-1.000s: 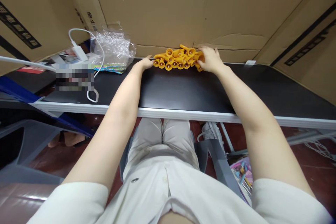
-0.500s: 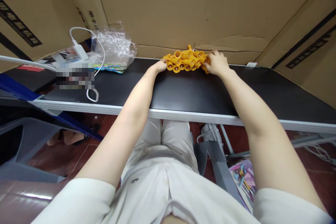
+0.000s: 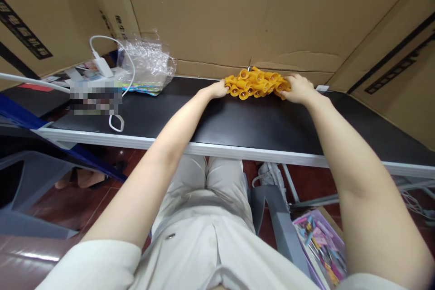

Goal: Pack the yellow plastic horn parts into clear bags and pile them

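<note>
A heap of yellow plastic pieces [image 3: 256, 85] with round, hollow-looking ends lies on the black tabletop [image 3: 251, 122], near its back. A thin metal shaft stands up behind the heap; the pieces' exact kind is unclear. My left hand [image 3: 218, 89] is closed against the heap's left end, its fingertips partly hidden. At the right end, my right hand [image 3: 299, 89] curls around the outer pieces, thumb in front. Between them, the two hands hold the heap together from both sides.
Cardboard panels [image 3: 210, 13] wall in the table's back. To the left lie clear plastic wrap [image 3: 146, 61], colourful packets and a white cable [image 3: 131, 54]. A purple bin [image 3: 321, 244] of small tools stands on the floor at right, beside a grey chair part [image 3: 278, 217].
Both hands and the yellow heap have shifted right and slightly nearer to me. The pieces sit somewhat differently in the heap. The view has shifted a little, showing more of the purple bin.
</note>
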Motion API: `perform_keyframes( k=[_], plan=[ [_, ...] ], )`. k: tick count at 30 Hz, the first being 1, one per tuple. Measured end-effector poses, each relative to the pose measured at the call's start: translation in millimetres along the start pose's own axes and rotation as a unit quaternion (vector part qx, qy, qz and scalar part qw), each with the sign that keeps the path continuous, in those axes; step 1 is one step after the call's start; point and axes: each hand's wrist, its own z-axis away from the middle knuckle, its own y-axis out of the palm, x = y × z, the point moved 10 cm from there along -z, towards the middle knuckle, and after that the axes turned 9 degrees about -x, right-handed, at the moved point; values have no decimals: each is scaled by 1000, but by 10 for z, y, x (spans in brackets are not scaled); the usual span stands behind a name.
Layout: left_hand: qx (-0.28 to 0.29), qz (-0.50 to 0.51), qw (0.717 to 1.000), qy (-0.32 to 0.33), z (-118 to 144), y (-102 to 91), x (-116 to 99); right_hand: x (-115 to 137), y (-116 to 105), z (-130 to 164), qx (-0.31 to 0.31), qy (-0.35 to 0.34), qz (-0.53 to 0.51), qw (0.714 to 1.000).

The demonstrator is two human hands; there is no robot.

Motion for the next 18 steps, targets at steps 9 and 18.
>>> perform_keyframes(
  k=[9, 18],
  plan=[
    [-117, -319, 933, -116, 774, -1330, 665, 410, -277, 120, 17, 33, -37, 999],
    [-136, -337, 900, -241, 837, -2012, 1282, 753, -261, -42, 23, 5, -24, 999]
  ],
)
